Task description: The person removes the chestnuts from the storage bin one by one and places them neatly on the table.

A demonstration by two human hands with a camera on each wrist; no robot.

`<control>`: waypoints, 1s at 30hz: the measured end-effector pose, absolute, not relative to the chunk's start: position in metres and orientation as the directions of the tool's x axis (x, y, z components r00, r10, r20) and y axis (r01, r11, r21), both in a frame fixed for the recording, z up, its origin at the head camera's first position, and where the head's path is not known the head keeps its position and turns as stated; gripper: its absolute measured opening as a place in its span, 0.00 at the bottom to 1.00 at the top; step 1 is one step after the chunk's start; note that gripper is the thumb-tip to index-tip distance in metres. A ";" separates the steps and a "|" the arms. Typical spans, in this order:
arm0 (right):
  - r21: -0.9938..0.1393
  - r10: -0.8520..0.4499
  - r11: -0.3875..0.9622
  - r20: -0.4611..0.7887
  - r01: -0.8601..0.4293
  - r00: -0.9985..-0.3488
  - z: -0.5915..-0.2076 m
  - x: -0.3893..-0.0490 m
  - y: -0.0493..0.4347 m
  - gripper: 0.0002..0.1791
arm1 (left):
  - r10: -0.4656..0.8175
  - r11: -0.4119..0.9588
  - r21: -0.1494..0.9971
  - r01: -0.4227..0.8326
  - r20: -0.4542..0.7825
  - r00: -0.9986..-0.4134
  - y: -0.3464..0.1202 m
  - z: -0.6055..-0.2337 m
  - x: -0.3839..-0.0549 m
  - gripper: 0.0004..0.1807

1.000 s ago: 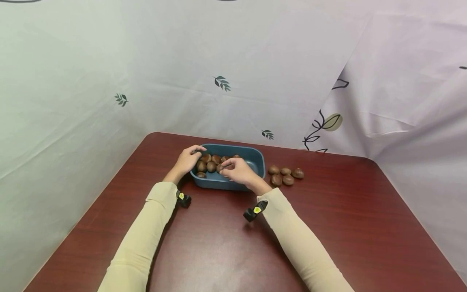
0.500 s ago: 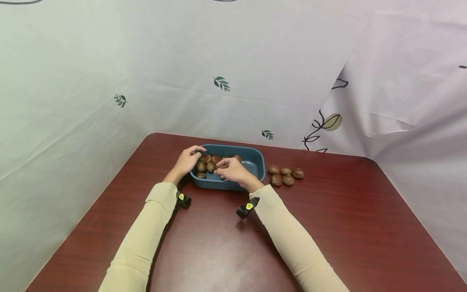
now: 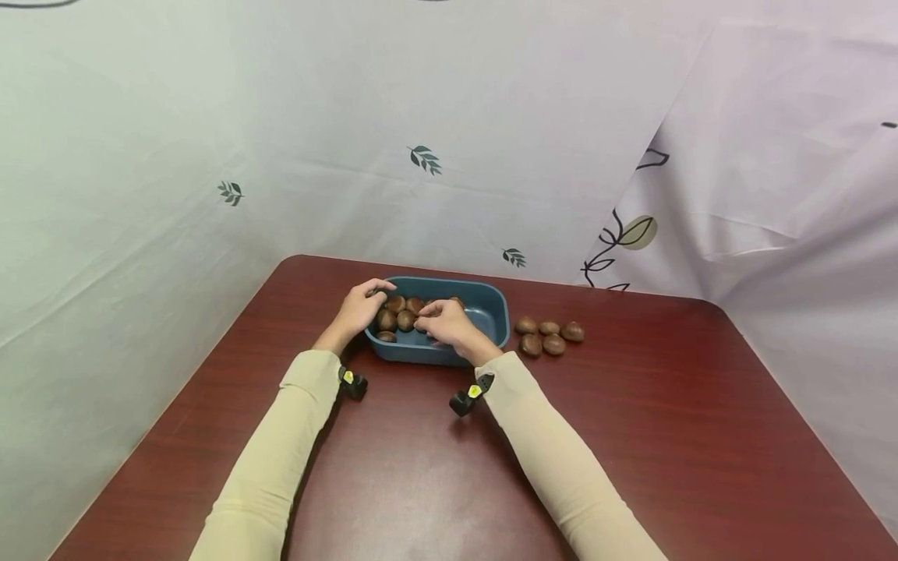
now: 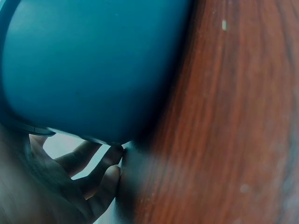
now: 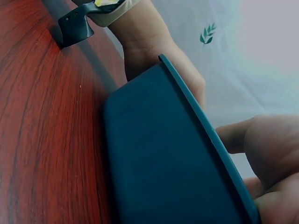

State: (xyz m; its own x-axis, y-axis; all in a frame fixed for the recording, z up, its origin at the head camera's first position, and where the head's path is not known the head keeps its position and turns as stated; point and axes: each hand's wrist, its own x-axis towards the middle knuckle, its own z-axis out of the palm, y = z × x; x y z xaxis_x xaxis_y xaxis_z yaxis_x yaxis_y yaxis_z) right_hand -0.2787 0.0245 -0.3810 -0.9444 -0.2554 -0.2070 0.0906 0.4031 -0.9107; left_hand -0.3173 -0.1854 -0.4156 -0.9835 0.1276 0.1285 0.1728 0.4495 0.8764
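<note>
A blue plastic tub [image 3: 421, 355] holds several glossy brown chestnuts [image 3: 387, 320], mostly toward its left end. My left hand [image 3: 359, 310] grips that end, its thumb side over the rim and its other fingers [image 4: 107, 179] against the outer wall. Reaching into the middle of the tub, my right hand [image 3: 452, 326] has bent thumb and forefinger at the chestnuts; I cannot tell whether it pinches one. In the right wrist view, the tub wall partly covers my right hand [image 5: 275, 158], and the chestnuts are hidden.
Several loose chestnuts [image 3: 553, 344] lie in two short rows on the red-brown table [image 3: 666, 421], just right of the tub. A pale leaf-printed cloth [image 3: 337, 156] hangs behind and beside the table. Black wrist cameras [image 3: 461, 403] stick out from both cuffs.
My right hand has shifted left inside the tub, over the chestnuts. My left hand stays at the tub's left end, and the loose chestnuts on the table have not moved.
</note>
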 end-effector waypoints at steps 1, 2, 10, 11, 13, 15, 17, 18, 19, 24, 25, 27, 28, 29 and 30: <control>-0.910 -0.251 0.405 -0.207 0.091 -0.945 -0.381 -0.279 0.024 0.18 | 0.127 0.452 0.875 0.172 0.127 -0.984 -0.185 -0.416 -0.317 0.18; -0.908 -0.247 0.408 -0.207 0.092 -0.946 -0.382 -0.279 0.024 0.18 | 0.128 0.453 0.875 0.170 0.125 -0.984 -0.185 -0.416 -0.317 0.18; -0.869 -0.184 0.476 -0.247 0.134 -0.951 -0.382 -0.278 0.021 0.28 | 0.127 0.447 0.879 0.168 0.123 -0.984 -0.185 -0.414 -0.316 0.18; -0.863 -0.183 0.487 -0.250 0.133 -0.951 -0.381 -0.277 0.020 0.29 | 0.127 0.446 0.879 0.169 0.125 -0.984 -0.185 -0.414 -0.316 0.18; -0.855 -0.192 0.504 -0.250 0.123 -0.949 -0.381 -0.278 0.020 0.31 | 0.125 0.447 0.878 0.171 0.128 -0.984 -0.185 -0.414 -0.317 0.18; -0.850 -0.207 0.515 -0.252 0.114 -0.945 -0.381 -0.278 0.020 0.32 | 0.122 0.447 0.878 0.172 0.130 -0.984 -0.185 -0.415 -0.317 0.18; -0.854 -0.226 0.509 -0.252 0.107 -0.941 -0.382 -0.278 0.021 0.32 | 0.122 0.445 0.879 0.172 0.131 -0.984 -0.184 -0.415 -0.318 0.18; -0.861 -0.236 0.497 -0.257 0.111 -0.937 -0.382 -0.279 0.022 0.32 | 0.124 0.443 0.880 0.172 0.130 -0.984 -0.185 -0.415 -0.318 0.18; -0.871 -0.247 0.478 -0.263 0.119 -0.933 -0.383 -0.281 0.022 0.33 | 0.125 0.443 0.880 0.171 0.128 -0.984 -0.185 -0.415 -0.318 0.18; -0.921 -0.286 0.328 -0.308 0.210 -0.907 -0.384 -0.288 0.025 0.34 | 0.133 0.433 0.886 0.169 0.122 -0.983 -0.187 -0.413 -0.318 0.18; -0.926 -0.291 0.302 -0.317 0.228 -0.903 -0.384 -0.289 0.025 0.34 | 0.133 0.434 0.885 0.169 0.122 -0.984 -0.187 -0.413 -0.318 0.18; -0.930 -0.295 0.263 -0.330 0.256 -0.897 -0.384 -0.290 0.025 0.33 | 0.131 0.437 0.884 0.167 0.121 -0.984 -0.187 -0.413 -0.318 0.17; -0.931 -0.296 0.248 -0.335 0.267 -0.894 -0.385 -0.291 0.026 0.33 | 0.131 0.439 0.883 0.167 0.120 -0.984 -0.187 -0.414 -0.318 0.17; -0.932 -0.299 0.238 -0.339 0.274 -0.892 -0.385 -0.290 0.026 0.33 | 0.132 0.441 0.882 0.167 0.121 -0.984 -0.186 -0.414 -0.318 0.17; -0.932 -0.302 0.230 -0.341 0.278 -0.890 -0.385 -0.291 0.026 0.32 | 0.130 0.443 0.881 0.167 0.121 -0.984 -0.186 -0.415 -0.318 0.17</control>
